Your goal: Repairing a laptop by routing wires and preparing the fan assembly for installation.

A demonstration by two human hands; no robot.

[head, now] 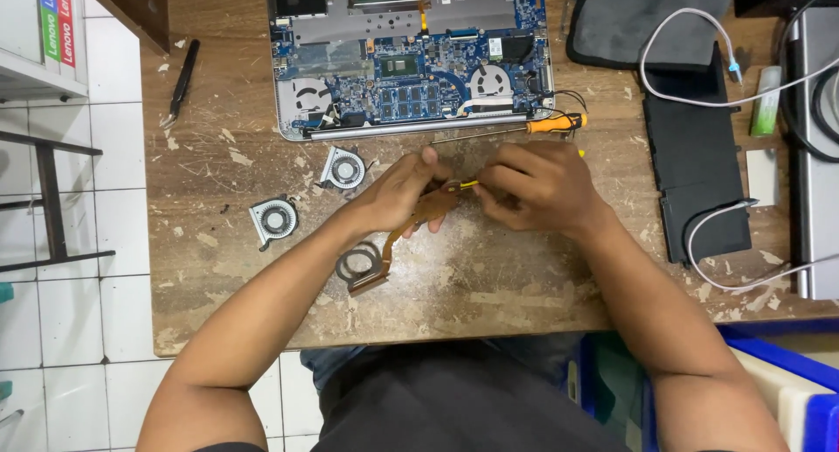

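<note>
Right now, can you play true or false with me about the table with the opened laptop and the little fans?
1. Both hands hold the copper heat pipe. True: the left hand and right hand meet on it.
2. Two small fans lie loose on the wooden table. True: the second fan lies nearer the table's edge.
3. The orange-handled screwdriver is in the right hand. False: it lies on the table beside the opened laptop.
4. The laptop is closed. False: its circuit board shows.
5. The tweezers lie across the laptop. False: they lie apart, by the table's edge.
</note>
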